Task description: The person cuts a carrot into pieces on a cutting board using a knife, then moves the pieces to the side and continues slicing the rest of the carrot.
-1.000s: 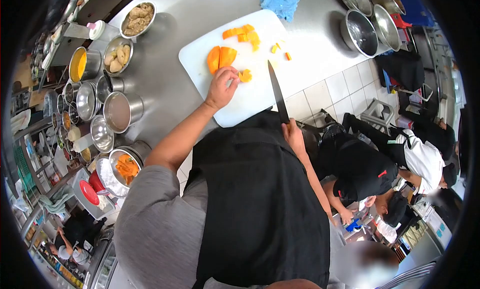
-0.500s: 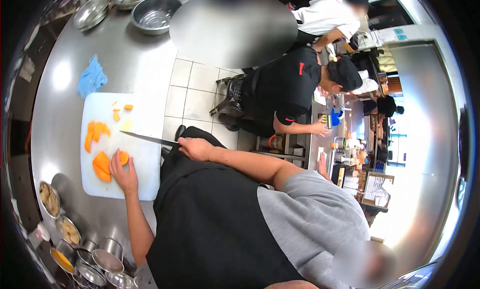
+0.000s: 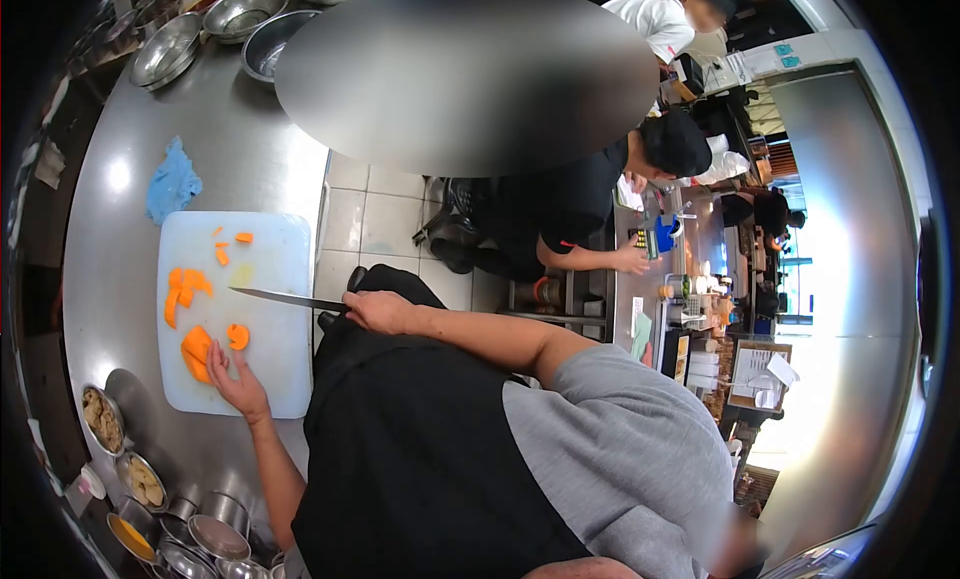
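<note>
My right hand [image 3: 375, 312] is wrapped round the handle of a kitchen knife [image 3: 285, 298]. Its long blade points left across the white cutting board [image 3: 285, 389]. My left hand [image 3: 238, 384] is open, fingers extended and thumb apart. Its fingertips are at the edge of a large orange vegetable chunk [image 3: 196, 354]; I cannot tell whether they touch it. A rounded orange piece [image 3: 237, 336] lies just beyond my thumb. Farther up the board are several cut orange pieces [image 3: 185, 291] and a few small offcuts [image 3: 222, 254].
A blue cloth [image 3: 174, 181] lies on the steel counter [image 3: 110, 249] above the board. Metal bowls [image 3: 168, 51] stand at the top. Food containers [image 3: 103, 419] and pots [image 3: 220, 529] crowd the lower left. A co-worker in black [image 3: 575, 219] stands at another counter.
My left hand has opened away from the rounded piece, its palm turning up. The knife stays in my right hand. The whole view has shifted slightly.
</note>
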`<act>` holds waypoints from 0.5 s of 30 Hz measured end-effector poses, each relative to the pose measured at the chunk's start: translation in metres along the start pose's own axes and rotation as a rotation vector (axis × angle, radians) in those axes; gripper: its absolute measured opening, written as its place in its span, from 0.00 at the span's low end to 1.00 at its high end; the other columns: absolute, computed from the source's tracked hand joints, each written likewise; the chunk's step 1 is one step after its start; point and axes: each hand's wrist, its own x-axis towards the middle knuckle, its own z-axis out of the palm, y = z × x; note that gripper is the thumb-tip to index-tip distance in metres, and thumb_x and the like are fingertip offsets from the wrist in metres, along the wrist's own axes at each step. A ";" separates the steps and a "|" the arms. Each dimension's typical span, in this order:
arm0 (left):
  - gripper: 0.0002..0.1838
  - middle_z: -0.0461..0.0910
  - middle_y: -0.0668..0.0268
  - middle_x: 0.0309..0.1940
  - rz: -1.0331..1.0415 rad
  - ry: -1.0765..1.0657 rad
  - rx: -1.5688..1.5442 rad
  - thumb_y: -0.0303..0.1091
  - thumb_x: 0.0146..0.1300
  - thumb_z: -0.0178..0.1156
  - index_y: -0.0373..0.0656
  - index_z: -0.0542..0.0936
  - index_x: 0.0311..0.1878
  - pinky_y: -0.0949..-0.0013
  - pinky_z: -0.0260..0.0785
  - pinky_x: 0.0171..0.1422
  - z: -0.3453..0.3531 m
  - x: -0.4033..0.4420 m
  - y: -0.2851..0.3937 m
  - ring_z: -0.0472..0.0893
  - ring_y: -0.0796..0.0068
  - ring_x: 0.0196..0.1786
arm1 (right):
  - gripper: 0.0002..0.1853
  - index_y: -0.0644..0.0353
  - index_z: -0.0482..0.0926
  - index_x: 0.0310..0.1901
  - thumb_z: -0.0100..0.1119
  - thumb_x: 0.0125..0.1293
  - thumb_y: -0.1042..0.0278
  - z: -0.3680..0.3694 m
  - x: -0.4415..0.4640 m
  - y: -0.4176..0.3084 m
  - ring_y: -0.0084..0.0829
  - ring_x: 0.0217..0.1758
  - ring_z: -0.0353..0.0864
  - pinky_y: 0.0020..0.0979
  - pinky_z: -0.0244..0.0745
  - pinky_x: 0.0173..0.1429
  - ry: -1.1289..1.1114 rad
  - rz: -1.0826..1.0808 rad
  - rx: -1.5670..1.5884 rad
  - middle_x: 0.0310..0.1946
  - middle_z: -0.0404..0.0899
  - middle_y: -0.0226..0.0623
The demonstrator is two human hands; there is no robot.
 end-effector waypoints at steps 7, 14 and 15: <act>0.32 0.79 0.51 0.64 0.130 -0.070 0.351 0.28 0.62 0.71 0.39 0.75 0.70 0.48 0.65 0.73 0.009 0.015 0.044 0.76 0.48 0.66 | 0.13 0.60 0.73 0.46 0.57 0.75 0.58 -0.031 -0.005 -0.008 0.58 0.42 0.85 0.56 0.80 0.45 0.070 -0.021 0.005 0.37 0.84 0.53; 0.19 0.84 0.53 0.53 0.055 0.118 0.132 0.32 0.66 0.71 0.38 0.83 0.59 0.52 0.69 0.68 0.036 0.000 0.038 0.80 0.50 0.59 | 0.15 0.63 0.81 0.47 0.59 0.73 0.57 -0.069 0.007 -0.016 0.55 0.47 0.87 0.55 0.80 0.51 -0.221 0.153 -0.095 0.42 0.86 0.55; 0.19 0.83 0.54 0.53 -0.030 0.076 0.180 0.34 0.66 0.70 0.39 0.82 0.58 0.50 0.69 0.68 0.032 0.000 0.047 0.80 0.49 0.59 | 0.15 0.62 0.79 0.48 0.59 0.75 0.57 -0.064 0.012 -0.006 0.56 0.46 0.87 0.55 0.81 0.49 -0.277 0.271 -0.113 0.42 0.86 0.55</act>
